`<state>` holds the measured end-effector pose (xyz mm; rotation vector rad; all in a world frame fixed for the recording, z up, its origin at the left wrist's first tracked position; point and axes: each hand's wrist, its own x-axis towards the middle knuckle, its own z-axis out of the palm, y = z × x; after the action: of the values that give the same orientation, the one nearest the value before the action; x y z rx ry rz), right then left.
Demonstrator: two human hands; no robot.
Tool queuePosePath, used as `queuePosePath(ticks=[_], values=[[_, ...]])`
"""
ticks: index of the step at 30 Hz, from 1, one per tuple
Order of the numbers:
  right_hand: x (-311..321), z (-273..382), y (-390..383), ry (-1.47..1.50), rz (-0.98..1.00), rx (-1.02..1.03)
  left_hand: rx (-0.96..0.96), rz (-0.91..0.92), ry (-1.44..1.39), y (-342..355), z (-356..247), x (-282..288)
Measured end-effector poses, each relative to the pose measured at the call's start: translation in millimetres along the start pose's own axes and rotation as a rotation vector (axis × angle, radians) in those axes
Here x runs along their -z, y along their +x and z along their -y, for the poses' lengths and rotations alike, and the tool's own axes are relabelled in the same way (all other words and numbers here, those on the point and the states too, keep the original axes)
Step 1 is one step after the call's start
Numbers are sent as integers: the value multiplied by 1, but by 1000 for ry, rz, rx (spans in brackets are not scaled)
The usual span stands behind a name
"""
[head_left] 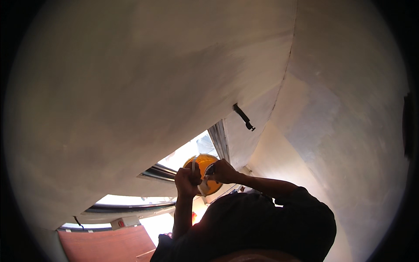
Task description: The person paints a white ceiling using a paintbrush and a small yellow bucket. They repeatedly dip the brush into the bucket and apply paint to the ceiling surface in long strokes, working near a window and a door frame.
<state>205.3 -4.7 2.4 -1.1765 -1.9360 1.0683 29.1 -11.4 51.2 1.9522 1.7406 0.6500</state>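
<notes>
My left hand [188, 179] is closed around a narrow pale strip [196, 158] that crosses the round yellow bucket [204, 160]; whether it is the bucket's handle I cannot tell. Just to its right, my right hand [223, 170] is closed on a small dark and pale object [210, 170] over the bucket's mouth; its kind is too small to make out. The bucket shows yellow inside, partly hidden behind both hands. My forearms and dark-clothed body are in shadow below.
Large pale, patchy plastered surfaces [109, 87] surround me, with a dark bracket [242, 117] jutting out. Framed bright openings [187, 150] lie behind the bucket and at lower left. A reddish-brown board [100, 242] is at the bottom left.
</notes>
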Motion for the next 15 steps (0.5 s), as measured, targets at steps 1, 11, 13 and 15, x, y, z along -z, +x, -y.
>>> queuePosePath(ticks=[1,11,13,15], values=[[-1,-1,0,24,26,-72,-12,-1,12,1,0,-1],[3,-28,-1,-314,-277,285,430,235,-1605,-8,11,-9],[6,-27,-1,-392,-271,337,419,309,-1669,-6,16,-10],[1,-29,-5,-398,-286,353,456,270,-1628,-8,14,-10]])
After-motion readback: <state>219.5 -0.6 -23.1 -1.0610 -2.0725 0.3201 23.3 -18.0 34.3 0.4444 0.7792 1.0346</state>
